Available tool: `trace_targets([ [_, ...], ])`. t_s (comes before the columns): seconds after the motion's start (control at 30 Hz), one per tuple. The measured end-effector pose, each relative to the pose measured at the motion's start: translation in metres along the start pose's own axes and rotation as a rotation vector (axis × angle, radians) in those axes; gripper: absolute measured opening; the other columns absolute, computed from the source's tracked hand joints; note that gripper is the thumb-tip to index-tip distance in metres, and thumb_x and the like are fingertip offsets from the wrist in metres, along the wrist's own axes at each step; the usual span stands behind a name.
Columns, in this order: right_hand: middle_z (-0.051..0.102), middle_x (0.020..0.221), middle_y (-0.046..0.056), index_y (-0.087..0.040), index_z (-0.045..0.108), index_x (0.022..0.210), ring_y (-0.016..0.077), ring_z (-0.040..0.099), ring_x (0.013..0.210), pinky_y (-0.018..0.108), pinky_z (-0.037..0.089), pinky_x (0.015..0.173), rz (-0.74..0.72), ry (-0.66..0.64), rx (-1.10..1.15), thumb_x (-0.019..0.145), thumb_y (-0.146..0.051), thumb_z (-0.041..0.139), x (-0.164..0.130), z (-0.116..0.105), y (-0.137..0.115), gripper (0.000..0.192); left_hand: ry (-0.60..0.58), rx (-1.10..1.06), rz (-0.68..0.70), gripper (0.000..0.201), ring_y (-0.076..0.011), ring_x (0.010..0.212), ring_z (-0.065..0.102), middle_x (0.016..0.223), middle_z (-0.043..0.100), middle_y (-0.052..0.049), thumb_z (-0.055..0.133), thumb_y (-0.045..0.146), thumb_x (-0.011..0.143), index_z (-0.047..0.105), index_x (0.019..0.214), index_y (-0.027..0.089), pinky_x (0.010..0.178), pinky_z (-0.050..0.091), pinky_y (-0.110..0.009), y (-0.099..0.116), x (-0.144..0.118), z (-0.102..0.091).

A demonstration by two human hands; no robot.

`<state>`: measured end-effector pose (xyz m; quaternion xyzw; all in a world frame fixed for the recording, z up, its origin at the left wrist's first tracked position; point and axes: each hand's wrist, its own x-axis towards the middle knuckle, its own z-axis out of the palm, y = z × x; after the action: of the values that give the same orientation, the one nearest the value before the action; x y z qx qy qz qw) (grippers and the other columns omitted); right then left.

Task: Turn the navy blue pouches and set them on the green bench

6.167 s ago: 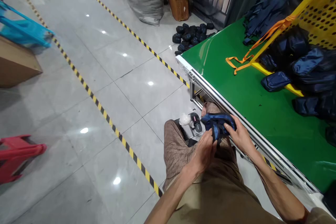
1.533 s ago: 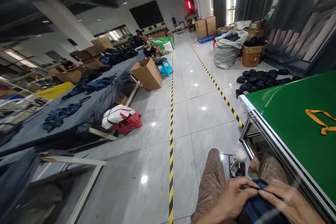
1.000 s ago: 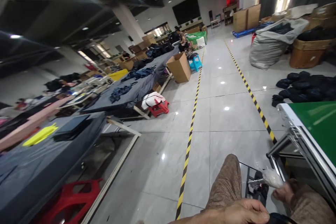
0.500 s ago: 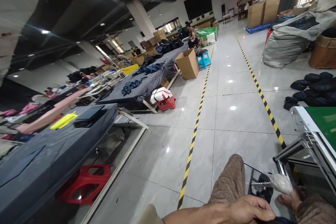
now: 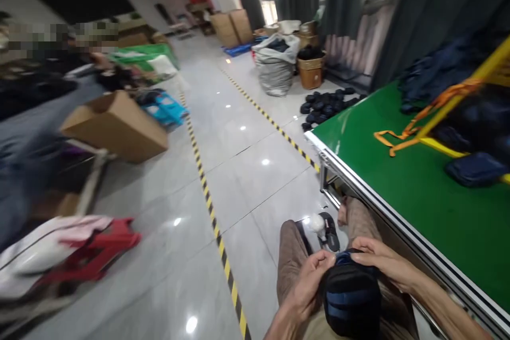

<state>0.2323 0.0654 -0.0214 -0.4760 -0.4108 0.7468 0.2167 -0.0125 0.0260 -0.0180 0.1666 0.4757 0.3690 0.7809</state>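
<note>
Grey tiled floor across the frame's middle, crossed by black-and-yellow tape lines. Green table along the right side, carrying a yellow perforated basket, dark blue pouches and an orange strap. Cardboard box at centre left, red stool at lower left, blurred. Grey sack and brown bin at upper centre, with a heap of dark bundles just below them. At bottom centre, over the lap, a rolled dark blue pouch between both hands. Left hand with grip closed on the pouch's left edge; right hand with grip closed over its top right. Sandalled foot just above.
</note>
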Motion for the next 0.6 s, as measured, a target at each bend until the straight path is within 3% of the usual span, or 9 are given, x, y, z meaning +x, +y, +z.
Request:
trace_targets([
  [0.17, 0.051, 0.076, -0.006, -0.023, 0.054, 0.087, 0.0132, 0.041, 0.070, 0.027, 0.025, 0.063, -0.038, 0.006, 0.014, 0.076, -0.064, 0.096, 0.021, 0.003, -0.006, 0.060, -0.057, 0.103, -0.029, 0.069, -0.0067, 0.059, 0.040, 0.066, 0.056, 0.007, 0.104, 0.070, 0.067, 0.061, 0.083, 0.018, 0.060, 0.030, -0.021, -0.002, 0.019, -0.005],
  [0.37, 0.052, 0.074, -0.005, -0.024, 0.050, 0.083, 0.0125, 0.039, 0.068, 0.028, 0.023, 0.061, -0.044, 0.126, 0.023, 0.075, -0.042, 0.088, 0.024, 0.011, 0.015, 0.043, 0.018, 0.232, 0.079, 0.065, -0.0070, 0.057, 0.030, 0.060, 0.044, 0.009, 0.107, 0.051, 0.056, 0.052, 0.069, 0.021, 0.058, 0.026, -0.023, 0.001, 0.044, 0.002],
  [0.5, 0.057, 0.081, -0.004, -0.023, 0.054, 0.091, 0.0126, 0.044, 0.070, 0.026, 0.027, 0.064, -0.006, 0.090, 0.175, 0.075, -0.044, 0.089, 0.015, 0.007, 0.019, 0.043, 0.050, 0.577, 0.249, 0.054, -0.0123, 0.064, 0.039, 0.064, 0.048, 0.003, 0.090, 0.055, 0.076, 0.051, 0.063, 0.021, 0.064, 0.032, -0.026, 0.002, 0.053, -0.001],
  [0.6, 0.057, 0.081, -0.004, -0.023, 0.055, 0.090, 0.0140, 0.045, 0.073, 0.027, 0.030, 0.066, 0.002, 0.040, 0.109, 0.076, -0.050, 0.089, 0.015, -0.005, 0.024, 0.045, 0.041, 0.821, 0.384, 0.032, -0.0191, 0.073, 0.054, 0.078, 0.063, -0.002, 0.070, 0.050, 0.096, 0.064, 0.084, 0.021, 0.072, 0.042, -0.029, -0.006, 0.051, -0.014],
])
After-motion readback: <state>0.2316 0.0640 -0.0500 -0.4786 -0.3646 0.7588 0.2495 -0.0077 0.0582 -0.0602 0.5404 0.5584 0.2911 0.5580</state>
